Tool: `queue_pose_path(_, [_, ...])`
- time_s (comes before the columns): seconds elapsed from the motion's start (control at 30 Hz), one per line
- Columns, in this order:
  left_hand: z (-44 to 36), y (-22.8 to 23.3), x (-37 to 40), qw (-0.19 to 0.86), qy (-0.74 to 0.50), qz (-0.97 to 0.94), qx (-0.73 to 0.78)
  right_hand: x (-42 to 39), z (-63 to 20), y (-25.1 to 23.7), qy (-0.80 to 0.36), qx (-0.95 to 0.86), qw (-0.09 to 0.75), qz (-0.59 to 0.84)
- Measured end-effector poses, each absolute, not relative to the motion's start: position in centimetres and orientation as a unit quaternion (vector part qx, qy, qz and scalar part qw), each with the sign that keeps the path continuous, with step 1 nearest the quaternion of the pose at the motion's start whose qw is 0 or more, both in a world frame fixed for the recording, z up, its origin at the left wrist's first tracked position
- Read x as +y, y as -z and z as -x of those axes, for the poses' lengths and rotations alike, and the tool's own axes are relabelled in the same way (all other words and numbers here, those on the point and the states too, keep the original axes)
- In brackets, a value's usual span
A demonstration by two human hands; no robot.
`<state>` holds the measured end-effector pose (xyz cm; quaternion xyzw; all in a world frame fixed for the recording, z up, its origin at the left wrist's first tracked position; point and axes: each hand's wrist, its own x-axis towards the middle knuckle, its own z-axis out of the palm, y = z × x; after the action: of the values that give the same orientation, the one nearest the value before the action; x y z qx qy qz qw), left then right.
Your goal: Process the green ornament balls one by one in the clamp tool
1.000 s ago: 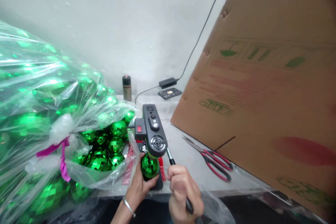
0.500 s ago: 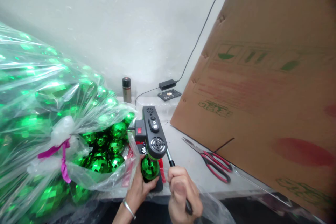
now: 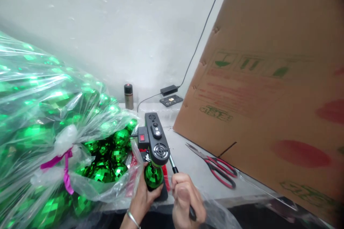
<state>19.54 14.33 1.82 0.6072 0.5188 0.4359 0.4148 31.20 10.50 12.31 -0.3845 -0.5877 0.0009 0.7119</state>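
Note:
My left hand (image 3: 144, 195), a silver bangle on its wrist, grips a shiny green faceted ball ornament (image 3: 153, 176). The top of the ball sits right under the near end of a black machine (image 3: 157, 139) with round vents and a red switch. My right hand (image 3: 187, 197) is wrapped round the black-gripped lever (image 3: 174, 165) on the machine's right side; its metal rod runs up towards the machine. Red material (image 3: 166, 179) shows beside the machine's base. Where the ball's top meets the machine is hidden.
To the left, a clear plastic bag (image 3: 67, 137) bulges with green balls and has a purple tie. Scissors (image 3: 219, 168) lie right of the machine, by a large cardboard box (image 3: 255, 89). Behind stand a small bottle (image 3: 128, 96), a phone (image 3: 171, 100) and a power adapter (image 3: 169, 90).
The view has shifted slightly, so the background sits a little lower and to the left. Both hands keep their grips on ball and lever, with no clear movement.

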Motion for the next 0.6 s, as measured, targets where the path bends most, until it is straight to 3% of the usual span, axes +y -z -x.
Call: queue_pose_path(0.6, [-19.5, -1.5, 14.6, 0.377, -0.433, -0.621, 0.534, 11.0, -31.0, -13.1, 0.010, -0.593, 0.705, 0.388])
